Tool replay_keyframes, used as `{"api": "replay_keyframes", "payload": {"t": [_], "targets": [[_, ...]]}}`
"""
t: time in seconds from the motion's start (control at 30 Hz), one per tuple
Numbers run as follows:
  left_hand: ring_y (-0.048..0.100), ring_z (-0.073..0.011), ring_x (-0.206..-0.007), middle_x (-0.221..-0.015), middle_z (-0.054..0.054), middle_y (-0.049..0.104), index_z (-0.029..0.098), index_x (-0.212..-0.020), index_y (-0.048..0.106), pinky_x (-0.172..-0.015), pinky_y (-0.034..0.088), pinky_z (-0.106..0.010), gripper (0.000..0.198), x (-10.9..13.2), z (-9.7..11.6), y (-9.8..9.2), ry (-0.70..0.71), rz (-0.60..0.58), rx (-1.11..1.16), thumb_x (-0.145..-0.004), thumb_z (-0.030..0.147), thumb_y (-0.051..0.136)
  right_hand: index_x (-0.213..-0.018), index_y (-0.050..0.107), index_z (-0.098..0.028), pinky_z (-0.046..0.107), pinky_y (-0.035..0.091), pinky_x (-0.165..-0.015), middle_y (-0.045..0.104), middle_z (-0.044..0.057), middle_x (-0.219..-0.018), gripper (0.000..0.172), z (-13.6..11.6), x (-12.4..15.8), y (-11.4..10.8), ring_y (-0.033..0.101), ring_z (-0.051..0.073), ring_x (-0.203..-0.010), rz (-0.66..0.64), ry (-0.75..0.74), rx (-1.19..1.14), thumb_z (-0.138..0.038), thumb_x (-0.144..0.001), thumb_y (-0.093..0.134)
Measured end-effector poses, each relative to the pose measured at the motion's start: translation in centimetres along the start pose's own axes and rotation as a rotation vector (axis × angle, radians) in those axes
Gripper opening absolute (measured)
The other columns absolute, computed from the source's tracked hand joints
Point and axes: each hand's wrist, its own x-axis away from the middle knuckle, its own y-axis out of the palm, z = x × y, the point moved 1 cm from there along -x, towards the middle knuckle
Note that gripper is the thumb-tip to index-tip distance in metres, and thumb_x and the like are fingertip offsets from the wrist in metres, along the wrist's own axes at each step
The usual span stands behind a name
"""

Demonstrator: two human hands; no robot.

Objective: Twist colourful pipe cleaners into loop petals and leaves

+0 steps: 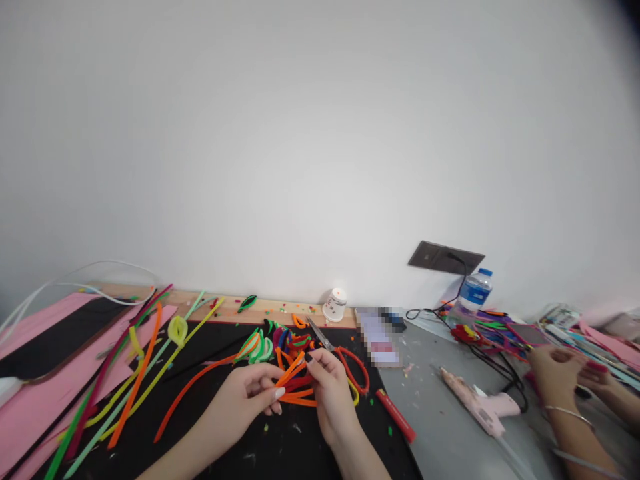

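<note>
Both my hands work on a bunch of orange pipe cleaners (299, 399) above the black mat (210, 427). My left hand (257, 393) pinches their left end between thumb and fingers. Around their right part, my right hand (327, 387) is closed, its thumb near the upper strands. Just beyond my hands lies a pile of looped pipe cleaners (255, 347) in green, orange, blue and red. Scissors (353, 367) with red handles rest beside my right hand, blades pointing away from me. A long orange-red pipe cleaner (187, 387) curves out on the left.
Long pipe cleaners (120, 380) lie over pink sheets (45, 327) at left. A paper cup (335, 305) stands by the wall, near a phone (380, 340) and a red tube (396, 415). Rightward are a glue gun (475, 400), a water bottle (473, 293) and another person's hands (560, 373).
</note>
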Motion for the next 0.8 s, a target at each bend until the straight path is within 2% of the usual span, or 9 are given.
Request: {"api": "replay_keyframes", "payload": {"t": [0.3, 0.43, 0.63, 0.8], "targets": [[0.063, -0.0175, -0.058, -0.057, 0.004, 0.06, 0.014, -0.092, 0.062, -0.056, 0.048, -0.027, 0.028, -0.36, -0.72, -0.27, -0.003, 0.034, 0.031, -0.068, 0.029, 0.064, -0.061, 0.056, -0.016, 0.021, 0.032, -0.049, 0.05, -0.003, -0.053, 0.014, 0.46, -0.12, -0.28, 0.044, 0.009, -0.049, -0.013, 0.112, -0.124, -0.021, -0.063, 0.068], [0.063, -0.0179, -0.057, -0.058, 0.003, 0.06, 0.014, -0.094, 0.062, -0.056, 0.049, -0.028, 0.029, -0.38, -0.91, -0.45, 0.005, 0.02, 0.01, -0.069, 0.029, 0.063, -0.063, 0.055, -0.016, 0.02, 0.032, -0.049, 0.051, -0.003, -0.056, 0.014, 0.29, 0.16, -0.09, 0.044, 0.009, -0.05, -0.028, 0.14, -0.094, -0.024, -0.065, 0.066], [0.063, -0.0184, -0.06, -0.059, 0.002, 0.061, 0.015, -0.094, 0.064, -0.058, 0.048, -0.028, 0.026, 0.01, -0.66, -0.48, 0.042, 0.047, -0.126, -0.071, 0.027, 0.059, -0.063, 0.05, -0.017, 0.02, 0.023, -0.044, 0.038, -0.006, -0.052, 0.014, -0.16, 0.02, -0.23, 0.032, 0.008, -0.047, 0.02, -0.038, 0.358, -0.024, -0.073, 0.057], [0.063, -0.017, -0.059, -0.059, 0.002, 0.062, 0.016, -0.093, 0.065, -0.06, 0.047, -0.026, 0.023, 0.24, -0.38, -0.4, 0.091, 0.059, -0.228, -0.074, 0.025, 0.055, -0.058, 0.043, -0.019, 0.021, 0.024, -0.045, 0.034, -0.006, -0.053, 0.02, -0.44, -0.4, -0.51, 0.031, 0.01, -0.049, -0.015, -0.137, 0.622, -0.025, -0.076, 0.049]]}}
